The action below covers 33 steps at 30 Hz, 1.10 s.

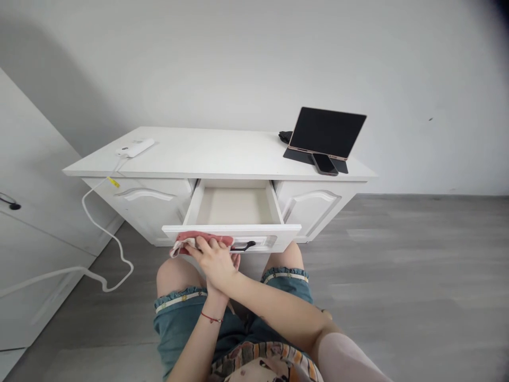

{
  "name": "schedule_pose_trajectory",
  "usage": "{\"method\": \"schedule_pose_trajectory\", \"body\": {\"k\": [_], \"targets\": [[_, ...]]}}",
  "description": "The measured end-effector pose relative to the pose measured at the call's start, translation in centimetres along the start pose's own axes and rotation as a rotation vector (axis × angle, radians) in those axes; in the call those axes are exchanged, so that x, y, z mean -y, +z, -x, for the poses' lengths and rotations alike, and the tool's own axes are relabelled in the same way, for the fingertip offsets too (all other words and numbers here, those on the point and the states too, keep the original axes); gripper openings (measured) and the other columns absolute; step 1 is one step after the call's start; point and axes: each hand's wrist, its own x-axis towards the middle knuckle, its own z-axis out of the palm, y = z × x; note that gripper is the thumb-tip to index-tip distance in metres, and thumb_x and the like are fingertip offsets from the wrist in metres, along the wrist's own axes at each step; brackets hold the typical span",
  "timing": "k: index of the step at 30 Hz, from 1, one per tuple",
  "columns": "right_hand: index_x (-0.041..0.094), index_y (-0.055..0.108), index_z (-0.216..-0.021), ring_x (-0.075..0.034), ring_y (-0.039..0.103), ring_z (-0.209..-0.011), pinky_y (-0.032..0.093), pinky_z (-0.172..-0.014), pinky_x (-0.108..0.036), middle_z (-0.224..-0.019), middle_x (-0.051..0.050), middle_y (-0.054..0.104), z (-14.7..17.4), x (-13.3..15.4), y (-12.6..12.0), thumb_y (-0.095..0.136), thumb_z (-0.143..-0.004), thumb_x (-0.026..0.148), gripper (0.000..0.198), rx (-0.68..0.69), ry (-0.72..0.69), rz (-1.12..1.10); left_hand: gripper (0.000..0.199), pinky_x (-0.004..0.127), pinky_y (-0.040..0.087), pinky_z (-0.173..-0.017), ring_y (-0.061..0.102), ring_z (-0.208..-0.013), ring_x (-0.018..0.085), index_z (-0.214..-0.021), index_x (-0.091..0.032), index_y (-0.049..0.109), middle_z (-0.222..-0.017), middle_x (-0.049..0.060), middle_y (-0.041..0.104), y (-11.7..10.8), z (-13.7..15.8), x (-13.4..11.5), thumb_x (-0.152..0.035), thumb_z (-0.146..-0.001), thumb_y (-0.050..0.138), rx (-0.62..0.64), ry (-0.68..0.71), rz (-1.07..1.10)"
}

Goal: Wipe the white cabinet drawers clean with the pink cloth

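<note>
My right hand [214,261] presses a pink-and-white cloth [204,237] flat against the left part of a white drawer front [274,233], its fingers spread over the fabric. The drawer [234,206] is pulled out, with its bare inside showing. Crossed beneath the right wrist is my left hand [236,260], close under the drawer front. Only a few of its fingertips show, so its grip is hidden. Just right of the cloth sits the black drawer handle [248,245].
On the white cabinet top [207,151] lie a white power strip [137,148] with a trailing cable [101,228], a propped tablet [326,132], a phone [325,164] and a dark bundle [285,136]. A white wardrobe [35,239] stands left. My knees flank the drawer.
</note>
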Motion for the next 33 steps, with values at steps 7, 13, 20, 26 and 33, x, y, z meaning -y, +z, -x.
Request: {"method": "schedule_pose_trajectory", "body": {"k": [7,13,20,26,33], "targets": [[0.032,0.034,-0.144,-0.02,0.055,-0.082,0.052,-0.058,-0.03,-0.12,-0.01,0.052,-0.3,0.1,3.2,0.039,-0.096,0.019,0.05,0.141,-0.174,0.069,0.029,0.041,0.047,-0.098,0.063,-0.111,0.022,-0.098,-0.025,0.067,-0.108,0.008,0.071,-2.4,1.8,-1.3,-0.022,-0.085,0.041,-0.266,-0.301,0.233],[0.037,0.032,-0.145,-0.019,0.059,-0.084,0.053,-0.057,-0.028,-0.117,-0.01,0.054,2.3,-3.2,6.3,0.039,-0.098,0.024,0.05,0.183,-0.174,0.097,0.005,0.032,0.043,-0.098,0.06,-0.104,0.016,-0.081,-0.025,0.055,-0.092,0.001,0.062,-4.2,2.1,-3.5,-0.021,-0.082,0.051,-0.768,0.145,-0.148],[0.041,0.051,-0.135,-0.019,0.058,-0.088,0.052,-0.066,-0.027,-0.104,-0.008,0.059,6.4,-7.9,8.1,0.048,-0.096,0.021,0.045,0.07,-0.033,0.084,0.033,0.031,0.045,-0.091,0.061,-0.096,0.017,-0.096,-0.023,0.057,-0.097,0.001,0.062,1.0,1.1,-4.1,-0.03,-0.07,0.076,-0.454,0.465,-0.491],[0.035,0.067,-0.117,-0.018,0.057,-0.086,0.047,-0.065,-0.024,-0.105,-0.01,0.06,9.9,-12.2,7.6,0.054,-0.093,0.023,0.03,-0.141,0.104,0.15,0.015,0.026,0.052,-0.07,0.061,-0.062,0.011,-0.064,-0.016,0.059,-0.062,0.0,0.062,5.0,-1.4,-2.7,-0.017,-0.066,0.074,-0.255,-0.068,-0.275],[0.034,0.072,-0.108,-0.017,0.057,-0.088,0.048,-0.071,-0.023,-0.106,-0.008,0.061,13.8,-17.9,5.2,0.057,-0.081,0.005,0.042,-0.29,0.138,0.238,0.006,0.022,0.051,-0.062,0.061,-0.059,0.009,-0.064,-0.015,0.062,-0.061,0.0,0.065,5.5,-2.1,-2.5,-0.013,-0.064,0.067,-0.316,-0.05,-0.323]]}}
